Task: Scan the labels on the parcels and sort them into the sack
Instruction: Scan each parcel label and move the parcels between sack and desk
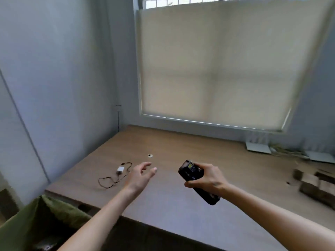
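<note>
While gripping the scanner (196, 180) in the right hand (206, 178), fingers curled round its body, long axis running toward the near tabletop (181, 214) edge; left hand (140, 175) hovering with fingers spread and loose, holding nothing. Parcels (315, 185) lying blurred at the right tabletop edge, nearer the right hand, well apart from both. Green sack (45, 220) gaping below the near left corner. Charger cable (116, 176) resting beside the left hand.

A white charger (120, 169) with a looped black cable (108, 182) lies on the wooden desk (181, 142). A drawn beige roller blind (217, 60) covers the window behind it.
</note>
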A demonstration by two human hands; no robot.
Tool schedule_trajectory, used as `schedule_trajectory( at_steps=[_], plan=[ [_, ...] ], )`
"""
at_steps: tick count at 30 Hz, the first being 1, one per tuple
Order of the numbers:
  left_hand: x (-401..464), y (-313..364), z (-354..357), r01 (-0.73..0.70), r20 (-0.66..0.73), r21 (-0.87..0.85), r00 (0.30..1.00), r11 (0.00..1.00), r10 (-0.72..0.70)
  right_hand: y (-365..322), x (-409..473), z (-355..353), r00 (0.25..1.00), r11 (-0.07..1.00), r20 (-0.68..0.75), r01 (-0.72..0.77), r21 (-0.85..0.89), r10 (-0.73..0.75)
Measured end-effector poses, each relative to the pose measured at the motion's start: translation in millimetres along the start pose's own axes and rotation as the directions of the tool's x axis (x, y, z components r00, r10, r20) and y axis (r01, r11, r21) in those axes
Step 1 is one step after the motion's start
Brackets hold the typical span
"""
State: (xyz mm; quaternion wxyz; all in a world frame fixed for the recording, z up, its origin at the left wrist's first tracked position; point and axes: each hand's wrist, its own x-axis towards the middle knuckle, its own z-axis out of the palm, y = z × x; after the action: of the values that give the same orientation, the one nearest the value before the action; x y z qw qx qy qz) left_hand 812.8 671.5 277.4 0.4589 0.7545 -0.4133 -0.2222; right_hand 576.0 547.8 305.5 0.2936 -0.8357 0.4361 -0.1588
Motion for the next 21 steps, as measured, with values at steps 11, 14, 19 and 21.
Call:
schedule_trajectory(
  at_steps=[11, 14, 19, 21],
  plan=[
    [-28.8, 224.6, 328.5, -0.301, 0.415, -0.063, 0.860, 0.952, 0.299, 264.6, -176.1, -249.4, 0.816, 0.876, -0.344, -0.480, 0.043, 0.465],
    [-57.7, 274.9, 423.8, -0.347, 0.496, -0.103, 0.795, 0.932, 0.350, 330.2, -229.1, -300.6, 0.739, 0.810, -0.385, -0.585, 0.040, 0.552],
    [-101.7, 336.5, 551.3, -0.398, 0.602, -0.151, 0.689, 0.905, 0.403, 418.1, -304.7, -370.7, 0.618, 0.730, -0.456, -0.675, 0.111, 0.640],
    [-114.2, 353.2, 591.0, -0.397, 0.635, -0.157, 0.661, 0.904, 0.400, 446.1, -327.5, -389.6, 0.564, 0.693, -0.476, -0.707, 0.145, 0.675]
  ],
)
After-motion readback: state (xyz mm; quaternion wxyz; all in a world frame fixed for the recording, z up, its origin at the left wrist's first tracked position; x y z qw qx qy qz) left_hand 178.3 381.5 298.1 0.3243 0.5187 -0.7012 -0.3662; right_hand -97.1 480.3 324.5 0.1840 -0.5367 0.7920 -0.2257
